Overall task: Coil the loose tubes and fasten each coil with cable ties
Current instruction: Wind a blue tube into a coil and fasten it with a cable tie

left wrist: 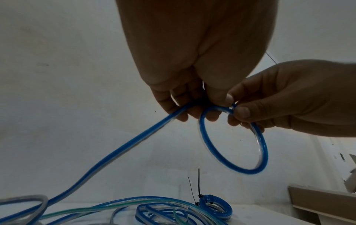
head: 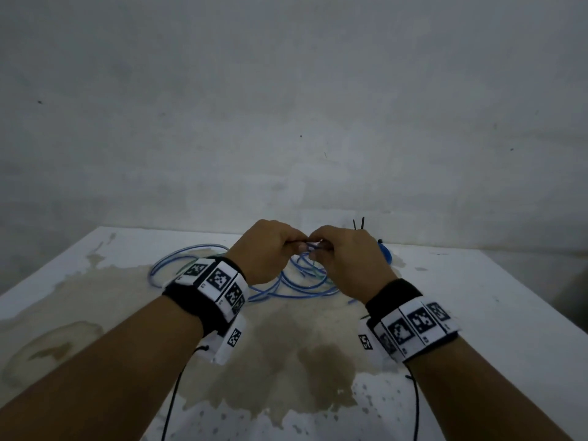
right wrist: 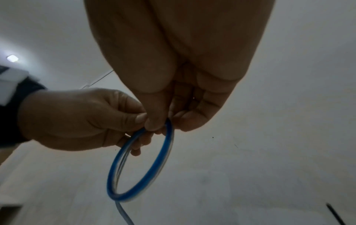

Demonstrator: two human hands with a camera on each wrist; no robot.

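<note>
Both hands work above the stained table. The left hand and right hand pinch the top of one small loop of blue tube. Springy tubing could pop open if either pinch loosens. A finished coil, apparently tied, lies at the far right.

Before you: a white bench marked by a broad brownish stain, set against a bare grey wall. Your wrists carry black bands with black-and-white patterned markers.
</note>
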